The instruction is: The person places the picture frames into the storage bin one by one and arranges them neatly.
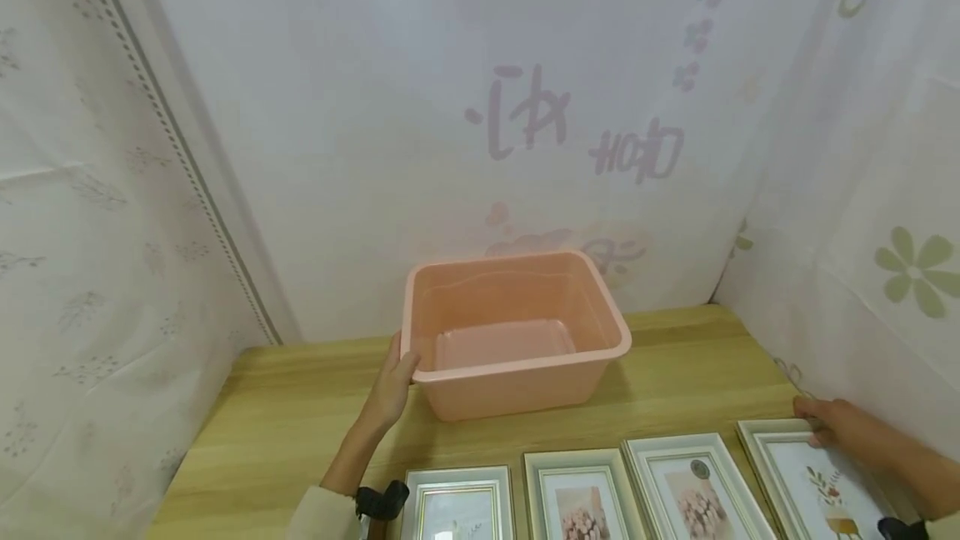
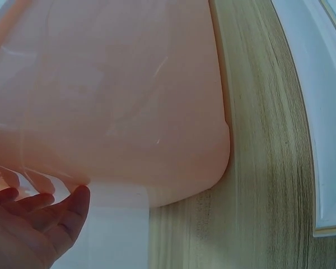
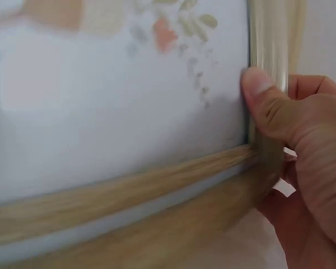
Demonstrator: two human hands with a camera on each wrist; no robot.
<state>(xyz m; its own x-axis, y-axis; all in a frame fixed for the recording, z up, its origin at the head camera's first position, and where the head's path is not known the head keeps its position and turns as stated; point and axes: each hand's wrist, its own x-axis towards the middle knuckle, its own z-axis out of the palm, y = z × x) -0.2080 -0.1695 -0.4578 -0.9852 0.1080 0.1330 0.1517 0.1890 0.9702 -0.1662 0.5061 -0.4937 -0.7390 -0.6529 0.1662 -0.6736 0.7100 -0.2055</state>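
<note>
Gripping pink plastic basin (image 1: 495,394) with left hand (image 1: 387,386): clamped on rim at basin's 8 o'clock in head view, with thumb at rim and other fingers against outer wall. Pinching potted-plant picture frame (image 1: 802,482) with right hand (image 1: 843,432): clamped on frame's 1 o'clock corner in head view, with thumb on front moulding and fingers behind, per right wrist view. Can't tell if raised at that corner.

Using basin as dial centre in head view: silver picture frame (image 1: 457,507) at 7, first pink-bouquet picture frame (image 1: 581,498) at 5, second pink-bouquet picture frame (image 1: 705,494) at 4, potted-plant one farther out, also near 4. Lined up side by side along near edge of view, face up, just beside each other, with lower ends cropped.

Got basin opening-up, over wood-grain tabletop (image 1: 300,415); can't tell if base is fully seated. Against 12 o'clock side: white curtain (image 1: 337,148) with mauve lettering. At 2 o'clock: olive-flowered cloth (image 1: 847,215). Wearing black strap (image 1: 382,500) at left wrist, just past beige sleeve (image 1: 324,515).
</note>
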